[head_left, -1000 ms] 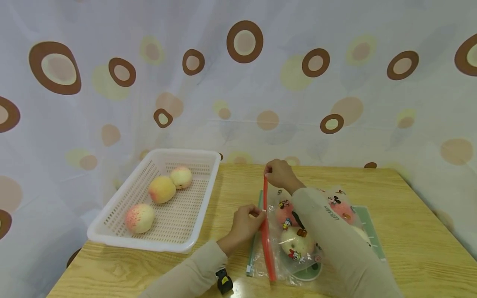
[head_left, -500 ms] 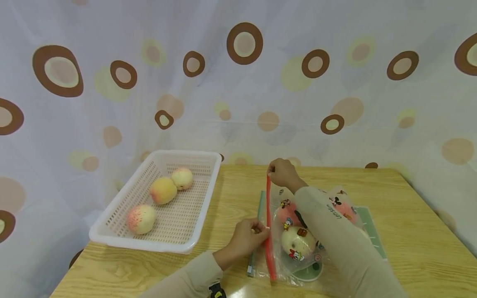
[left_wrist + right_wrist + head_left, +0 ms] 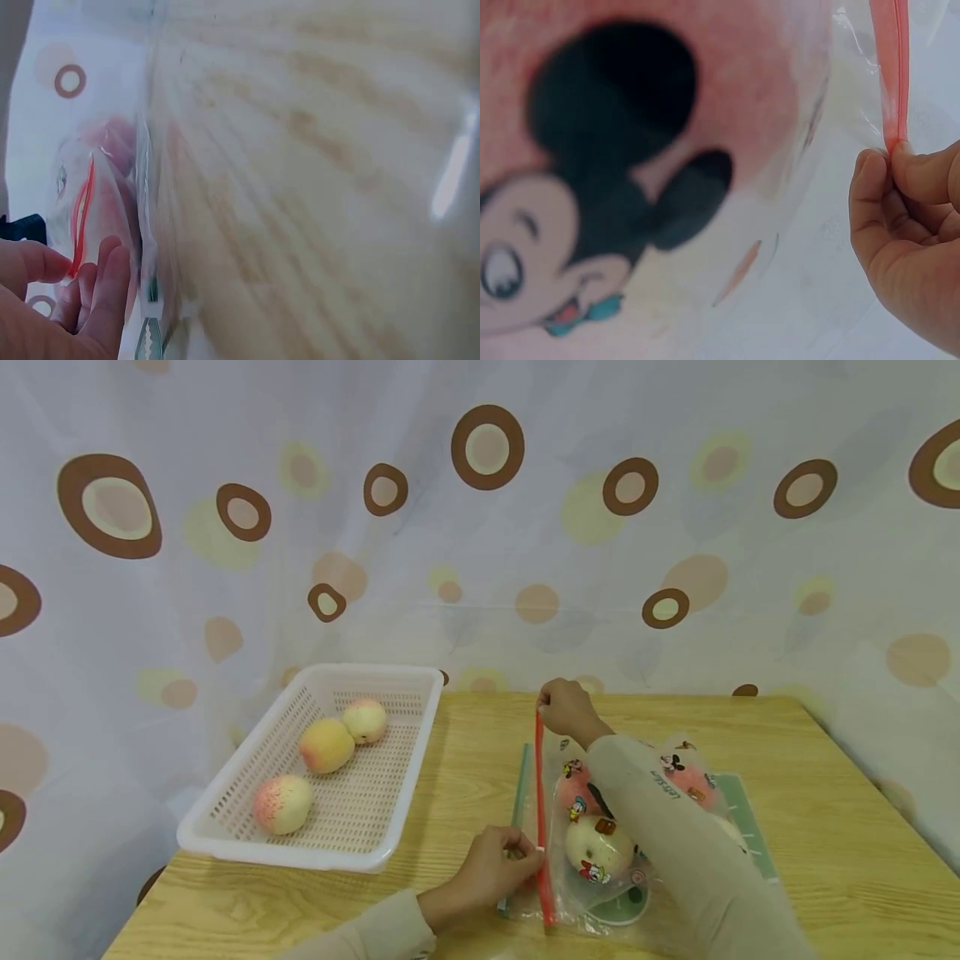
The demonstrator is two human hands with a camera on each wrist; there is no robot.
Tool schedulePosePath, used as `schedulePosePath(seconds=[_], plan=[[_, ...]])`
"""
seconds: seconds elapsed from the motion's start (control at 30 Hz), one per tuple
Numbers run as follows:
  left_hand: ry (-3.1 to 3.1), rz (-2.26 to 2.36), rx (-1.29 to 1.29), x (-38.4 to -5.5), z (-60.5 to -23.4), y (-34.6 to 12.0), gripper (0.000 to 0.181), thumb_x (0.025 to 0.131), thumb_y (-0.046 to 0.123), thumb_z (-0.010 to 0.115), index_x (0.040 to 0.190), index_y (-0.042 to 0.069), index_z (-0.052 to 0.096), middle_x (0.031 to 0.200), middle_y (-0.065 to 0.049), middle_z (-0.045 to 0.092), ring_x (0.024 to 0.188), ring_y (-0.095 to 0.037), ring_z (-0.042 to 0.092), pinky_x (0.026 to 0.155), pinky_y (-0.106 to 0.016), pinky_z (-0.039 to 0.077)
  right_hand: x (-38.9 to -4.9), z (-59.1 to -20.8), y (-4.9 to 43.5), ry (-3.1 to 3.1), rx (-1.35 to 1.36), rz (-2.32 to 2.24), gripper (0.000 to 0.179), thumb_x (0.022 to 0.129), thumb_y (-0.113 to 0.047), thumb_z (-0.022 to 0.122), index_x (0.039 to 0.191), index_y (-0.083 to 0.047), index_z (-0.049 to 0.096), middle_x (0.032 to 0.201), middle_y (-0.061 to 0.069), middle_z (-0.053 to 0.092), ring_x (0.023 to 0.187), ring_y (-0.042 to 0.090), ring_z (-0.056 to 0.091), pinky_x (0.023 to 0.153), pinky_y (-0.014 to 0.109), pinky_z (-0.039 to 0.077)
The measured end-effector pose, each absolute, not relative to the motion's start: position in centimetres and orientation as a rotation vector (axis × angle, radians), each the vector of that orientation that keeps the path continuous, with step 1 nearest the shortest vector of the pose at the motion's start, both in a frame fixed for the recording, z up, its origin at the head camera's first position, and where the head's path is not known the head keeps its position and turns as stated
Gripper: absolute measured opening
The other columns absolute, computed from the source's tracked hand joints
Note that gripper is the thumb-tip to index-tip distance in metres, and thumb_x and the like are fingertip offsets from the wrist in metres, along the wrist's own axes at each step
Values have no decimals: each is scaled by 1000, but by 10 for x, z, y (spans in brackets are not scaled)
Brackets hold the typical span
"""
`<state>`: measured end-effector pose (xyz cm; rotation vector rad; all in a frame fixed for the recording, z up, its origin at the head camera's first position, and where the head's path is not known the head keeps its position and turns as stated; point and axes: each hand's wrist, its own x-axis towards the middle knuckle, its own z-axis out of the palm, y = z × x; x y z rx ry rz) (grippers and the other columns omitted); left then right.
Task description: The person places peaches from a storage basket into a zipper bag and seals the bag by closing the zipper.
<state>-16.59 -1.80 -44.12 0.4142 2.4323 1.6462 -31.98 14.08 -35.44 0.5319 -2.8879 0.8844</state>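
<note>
A clear zip bag point(image 3: 592, 872) with cartoon prints lies on the table, holding several peaches point(image 3: 600, 843). Its red zip strip point(image 3: 539, 777) runs along the left edge. My left hand point(image 3: 491, 868) pinches the strip near its lower part, where a small white slider point(image 3: 541, 850) shows at the fingertips; the left wrist view shows thumb and finger on the red strip point(image 3: 84, 214). At the far end of the strip, my right hand point(image 3: 567, 708) pinches the corner, also seen in the right wrist view, where the hand point(image 3: 915, 217) holds the strip between thumb and finger.
A white plastic basket point(image 3: 408, 777) with three peaches point(image 3: 283, 804) stands to the left. Under the bag lies a flat green thing point(image 3: 750, 827), partly covered. A green strip point(image 3: 522, 785) shows beside the red one. A patterned curtain point(image 3: 480, 543) hangs behind the table.
My left hand has slid along the red strip toward me, with the white slider at its fingertips. The right hand stays at the far end, almost still.
</note>
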Motion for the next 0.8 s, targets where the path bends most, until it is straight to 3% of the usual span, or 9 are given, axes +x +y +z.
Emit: schedulePosePath(seconds=[0.17,0.37,0.67,0.8], plan=[[2299,1706,387,-155,-440,-20,18,86,14,67,73,1,66,65,0,62,61,-8,55,50,-17,42,-320,-354,139,-2904,506,882,26,93,2,47,69,-4,57,66,7,54,56,15,35,63,34,35],[2120,1786,356,-142,-444,-21,18,88,8,66,74,-4,64,66,-11,67,60,-25,68,51,-19,50,-321,-353,141,-2890,495,889,32,90,5,44,61,-8,49,57,2,43,54,15,29,64,36,34],[1957,1822,359,-128,-443,-25,16,89,4,62,78,-8,64,79,-14,71,70,-38,69,58,-26,56,-322,-351,145,-2906,424,915,36,90,5,44,58,-11,40,54,0,33,53,14,23,58,32,28],[1979,1803,378,-128,-441,-27,16,89,5,63,79,-7,64,76,-16,70,69,-36,69,59,-27,56,-322,-349,147,-2918,434,915,37,91,4,44,58,-12,40,55,-2,34,52,13,23,57,31,28]])
